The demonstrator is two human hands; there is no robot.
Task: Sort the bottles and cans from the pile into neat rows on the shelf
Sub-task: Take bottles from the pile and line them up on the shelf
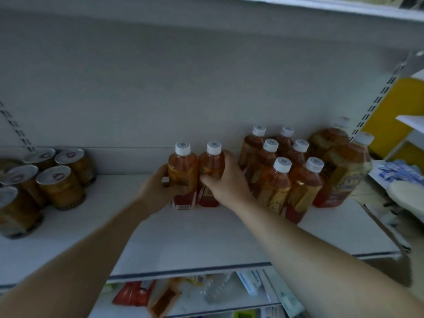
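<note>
Two small amber tea bottles with white caps stand side by side on the white shelf (160, 237). My left hand (158, 189) is wrapped around the left bottle (182, 171). The right bottle (211, 168) is gripped by my right hand (224, 182). Just to the right, several matching small bottles (275, 180) stand in two rows running front to back. Two large tea bottles (341, 171) stand beyond them at the shelf's right end. Several pull-tab cans (59, 187) are grouped at the far left.
The shelf above (298, 5) overhangs closely. A slotted upright (376, 97) rises at the right. The lower shelf (206, 292) holds packets and boxes. Right of the shelving lie a cardboard box (385, 228) and blue and white packages (399, 173).
</note>
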